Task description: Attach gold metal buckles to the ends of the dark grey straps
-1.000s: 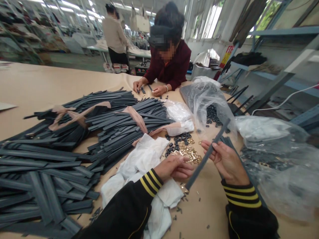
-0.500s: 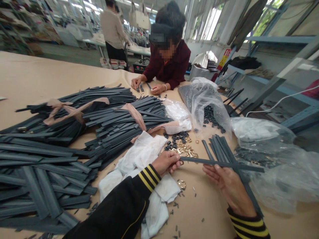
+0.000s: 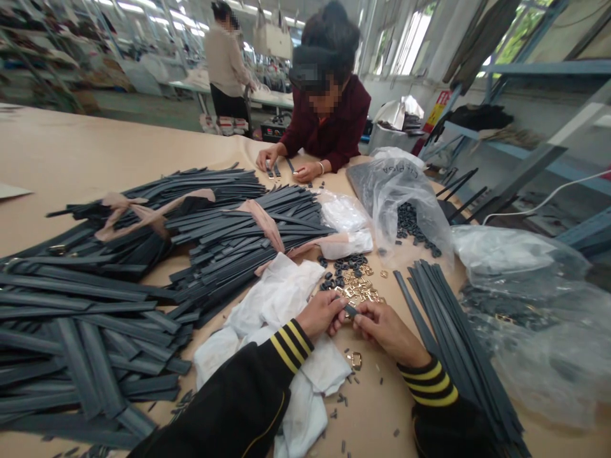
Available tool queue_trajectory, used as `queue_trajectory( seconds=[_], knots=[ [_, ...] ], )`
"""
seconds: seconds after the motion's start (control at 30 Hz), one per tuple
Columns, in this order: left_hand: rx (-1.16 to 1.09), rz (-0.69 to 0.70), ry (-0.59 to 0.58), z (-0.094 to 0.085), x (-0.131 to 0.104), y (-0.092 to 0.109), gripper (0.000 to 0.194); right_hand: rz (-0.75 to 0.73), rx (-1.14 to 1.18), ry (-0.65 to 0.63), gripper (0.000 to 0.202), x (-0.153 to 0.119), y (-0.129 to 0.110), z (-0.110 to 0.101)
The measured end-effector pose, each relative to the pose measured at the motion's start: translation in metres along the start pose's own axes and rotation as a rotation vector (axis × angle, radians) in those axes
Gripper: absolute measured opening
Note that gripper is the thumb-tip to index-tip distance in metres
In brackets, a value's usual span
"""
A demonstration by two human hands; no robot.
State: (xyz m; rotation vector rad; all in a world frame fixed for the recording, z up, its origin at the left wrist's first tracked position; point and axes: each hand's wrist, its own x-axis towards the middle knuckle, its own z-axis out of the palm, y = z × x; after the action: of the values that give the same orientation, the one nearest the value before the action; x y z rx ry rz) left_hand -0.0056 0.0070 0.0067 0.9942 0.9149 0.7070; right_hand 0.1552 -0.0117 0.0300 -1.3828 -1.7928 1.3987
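Note:
My left hand (image 3: 327, 313) is pinched on one end of a short dark strap piece (image 3: 350, 310). Close beside it, my right hand (image 3: 384, 326) grips the same strap with thumb and fingers; the rest of that strap is hidden. Just beyond both hands lie gold buckles (image 3: 358, 286) and small dark loops (image 3: 340, 270). One gold buckle (image 3: 354, 360) rests alone below the hands. Long dark straps (image 3: 453, 318) lie in a row on the right. A crumpled white cloth (image 3: 272, 296) sits under and beside my left forearm.
Bundled dark straps (image 3: 248, 222) and a loose strap pile (image 3: 95, 356) cover the table's left. Clear plastic bags (image 3: 539, 318) stand right, another (image 3: 386, 191) holding dark loops. Across the table a person (image 3: 329, 114) handles small straps; another person (image 3: 226, 70) stands farther back.
My right hand has moved left, close to my left hand. The long strap stretched to the right between my hands now shows only as a short piece. The view has shifted slightly.

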Motion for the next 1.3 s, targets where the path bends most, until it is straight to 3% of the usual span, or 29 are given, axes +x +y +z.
queue_trajectory(
  seconds=[0.13, 0.2, 0.33, 0.43, 0.6, 0.73, 0.83, 0.93, 1.03, 1.1, 1.2, 1.23, 1.3],
  knots=[
    [0.003, 0.012, 0.006, 0.002, 0.002, -0.004, 0.03, -0.013, 0.219, -0.065, 0.018, -0.002, 0.005, 0.003],
    [0.072, 0.102, 0.031, 0.004, 0.002, -0.006, 0.026, -0.007, 0.281, -0.078, 0.02, -0.003, 0.002, 0.004],
    [0.495, 0.404, 0.222, 0.01, -0.001, -0.008, 0.005, 0.019, 0.345, -0.019, 0.02, -0.005, -0.003, 0.004],
    [0.7, 0.489, 0.15, 0.015, -0.008, -0.005, 0.017, 0.028, 0.363, 0.036, 0.019, -0.006, -0.001, 0.001],
    [0.863, 0.394, -0.012, 0.018, -0.016, 0.002, 0.017, 0.09, 0.288, -0.076, 0.02, -0.011, 0.006, -0.007],
    [0.692, 0.241, -0.212, 0.016, -0.016, 0.001, 0.027, 0.097, 0.288, -0.239, 0.021, -0.016, 0.01, -0.013],
    [0.598, 0.157, -0.259, 0.017, -0.016, -0.001, 0.027, 0.099, 0.315, -0.263, 0.023, -0.018, 0.01, -0.014],
    [0.692, 0.166, -0.191, 0.018, -0.014, -0.001, 0.023, 0.088, 0.307, -0.267, 0.023, -0.018, 0.006, -0.013],
    [0.87, 0.273, -0.115, 0.013, -0.012, 0.001, 0.021, 0.066, 0.276, -0.224, 0.018, -0.017, 0.002, -0.012],
    [1.003, 0.433, 0.027, 0.007, -0.009, 0.005, 0.021, 0.074, 0.258, -0.116, 0.014, -0.017, 0.002, -0.014],
    [1.211, 0.647, 0.332, -0.004, -0.003, 0.009, 0.027, 0.105, 0.263, 0.031, 0.012, -0.015, 0.004, -0.017],
    [1.278, 0.665, 0.373, -0.006, -0.001, 0.009, 0.026, 0.102, 0.269, 0.043, 0.013, -0.015, 0.004, -0.017],
    [1.402, 0.631, 0.336, -0.008, 0.003, 0.009, 0.02, 0.073, 0.269, 0.04, 0.017, -0.013, 0.004, -0.016]
  ],
)
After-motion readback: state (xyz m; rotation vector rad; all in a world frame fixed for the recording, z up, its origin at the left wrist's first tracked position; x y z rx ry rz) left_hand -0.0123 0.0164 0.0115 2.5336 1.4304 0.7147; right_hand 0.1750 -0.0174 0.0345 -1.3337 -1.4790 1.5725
